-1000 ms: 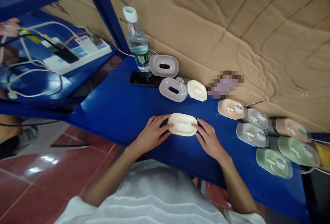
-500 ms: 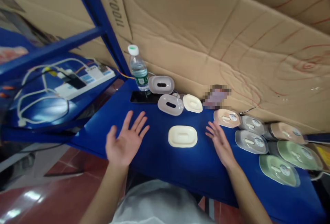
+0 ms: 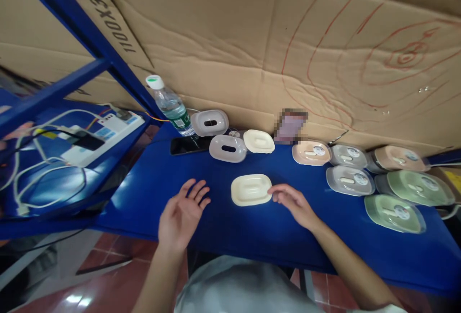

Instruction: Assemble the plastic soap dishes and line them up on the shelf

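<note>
A cream oval dish-like piece (image 3: 251, 189) with a raised or recessed middle lies on the blue table in front of me. My right hand (image 3: 293, 203) is at its right end, the fingertips touching or nearly touching the rim, fingers loosely bent and not visibly closed round it. To the left of the piece, my left hand (image 3: 183, 214) hovers with its palm turned up, fingers spread and holding nothing. A second cream piece (image 3: 258, 141) lies farther back. Beside it are a grey slotted oval piece (image 3: 228, 149) and a similar grey piece (image 3: 210, 123).
On the right stand several lidded containers, peach (image 3: 311, 152), grey (image 3: 350, 180) and green (image 3: 395, 213). At back left are a water bottle (image 3: 173, 111) and a black phone (image 3: 189, 145). A power strip (image 3: 104, 135) with cables sits left; a cardboard wall (image 3: 223, 49) closes the back.
My right hand has moved left and inward, from beside the peach container to the cream piece's right end. My left hand's fingers have curled a little. The view has turned slightly.
</note>
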Motion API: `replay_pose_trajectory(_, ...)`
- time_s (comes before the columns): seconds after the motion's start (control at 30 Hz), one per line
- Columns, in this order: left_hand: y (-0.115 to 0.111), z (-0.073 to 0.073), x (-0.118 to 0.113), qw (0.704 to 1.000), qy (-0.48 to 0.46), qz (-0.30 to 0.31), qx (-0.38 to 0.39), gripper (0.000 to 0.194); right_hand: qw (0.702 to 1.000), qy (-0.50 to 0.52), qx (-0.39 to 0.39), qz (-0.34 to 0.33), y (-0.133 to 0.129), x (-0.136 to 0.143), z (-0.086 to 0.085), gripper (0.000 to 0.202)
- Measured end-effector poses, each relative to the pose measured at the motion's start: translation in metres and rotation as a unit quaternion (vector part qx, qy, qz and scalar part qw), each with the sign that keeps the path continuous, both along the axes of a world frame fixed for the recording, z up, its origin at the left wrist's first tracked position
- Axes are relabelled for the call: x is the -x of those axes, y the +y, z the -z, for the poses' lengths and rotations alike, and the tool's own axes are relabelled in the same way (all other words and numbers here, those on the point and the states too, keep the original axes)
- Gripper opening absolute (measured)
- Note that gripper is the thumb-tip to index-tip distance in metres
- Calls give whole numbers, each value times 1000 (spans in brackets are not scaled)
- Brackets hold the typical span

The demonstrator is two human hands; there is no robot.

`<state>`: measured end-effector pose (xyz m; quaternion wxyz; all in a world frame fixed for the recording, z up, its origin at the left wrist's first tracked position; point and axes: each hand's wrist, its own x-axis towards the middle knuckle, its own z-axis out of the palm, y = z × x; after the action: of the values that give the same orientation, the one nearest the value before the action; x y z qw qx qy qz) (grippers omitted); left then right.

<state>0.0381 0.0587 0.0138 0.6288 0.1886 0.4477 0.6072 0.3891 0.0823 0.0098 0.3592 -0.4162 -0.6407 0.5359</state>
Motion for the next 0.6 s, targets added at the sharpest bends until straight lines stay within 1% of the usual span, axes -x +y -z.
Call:
replay_pose_trajectory(0.03, 2, 0, -3, 996, 85, 23, -16, 26, 995, -69, -71, -31, -4, 3, 0, 27)
replay_pose_trajectory(0.07, 6, -1, -5, 981, 185, 43, -41, 24, 979, -132, -144, -60, -8, 7, 0, 24)
replay_pose_trajectory(0.1, 11, -2, -7, 951, 292, 59, -76, 23, 955, -189, -212, -84, -11, 11, 0, 23)
replay_pose_trajectory(0.13, 18, -2, -8, 906, 401, 71, -116, 22, 927, -240, -269, -101, -13, 15, 0, 23)
replay_pose_trajectory(0.17, 26, -3, -9, 848, 500, 77, -160, 21, 900, -284, -313, -108, -14, 20, 1, 24)
replay_pose_trajectory(0.2, 36, -3, -10, 783, 583, 84, -200, 21, 875, -321, -347, -106, -15, 23, 2, 26)
replay_pose_trajectory(0.27, 59, 0, -12, 658, 705, 93, -249, 29, 839, -373, -385, -95, -12, 28, 3, 28)
replay_pose_trajectory(0.3, 71, 2, -12, 609, 746, 93, -252, 33, 826, -389, -397, -93, -9, 30, 3, 29)
replay_pose_trajectory(0.33, 82, 5, -13, 571, 774, 92, -257, 35, 818, -397, -405, -90, -5, 30, 1, 30)
replay_pose_trajectory(0.37, 93, 7, -13, 542, 792, 94, -263, 37, 814, -400, -412, -83, 1, 31, -1, 31)
replay_pose_trajectory(0.4, 101, 9, -13, 521, 804, 96, -269, 37, 813, -401, -417, -69, 10, 30, -3, 32)
replay_pose_trajectory(0.47, 113, 10, -12, 495, 814, 103, -286, 35, 810, -407, -422, -20, 31, 30, -7, 39)
replay_pose_trajectory(0.53, 115, 7, -10, 490, 813, 104, -298, 32, 802, -425, -419, 36, 59, 32, -10, 46)
replay_pose_trajectory(0.6, 108, 4, -6, 503, 804, 93, -303, 30, 793, -444, -411, 65, 88, 36, -10, 48)
